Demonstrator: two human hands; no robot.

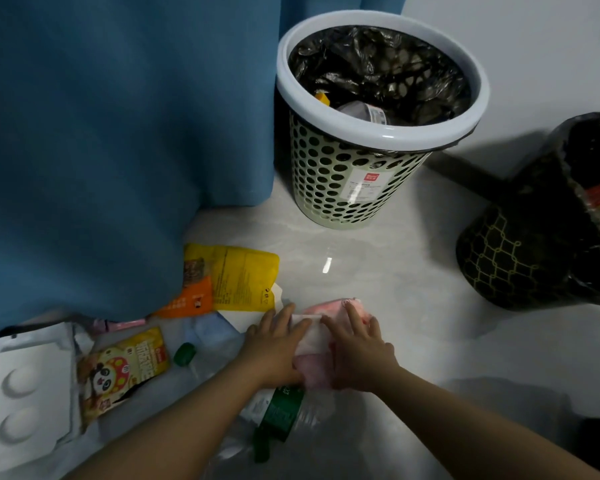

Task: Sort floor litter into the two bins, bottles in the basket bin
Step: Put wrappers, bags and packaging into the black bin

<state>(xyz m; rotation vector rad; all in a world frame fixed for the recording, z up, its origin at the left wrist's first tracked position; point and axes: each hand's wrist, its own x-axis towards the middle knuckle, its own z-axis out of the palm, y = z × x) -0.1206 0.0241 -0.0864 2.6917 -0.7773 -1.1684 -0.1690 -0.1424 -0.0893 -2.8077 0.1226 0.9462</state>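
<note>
A pink and white soft wrapper point(312, 336) lies on the pale floor, and both hands are on it. My left hand point(274, 344) lies over its left side with fingers stretched out. My right hand point(359, 351) covers its right side, fingers spread. A clear plastic bottle with a green label point(284, 415) lies just below my left wrist. A second clear bottle with a green cap point(185, 355) lies to the left. The perforated basket bin point(347, 181) with a white rim stands further back and has a bottle inside. A black-bagged bin point(534, 244) stands at the right.
A blue curtain point(118, 133) hangs at the left down to the floor. Yellow and orange packets point(229, 282), a panda snack packet point(125, 368) and a white moulded tray point(25, 393) lie at the left. Bare floor stretches between the hands and the bins.
</note>
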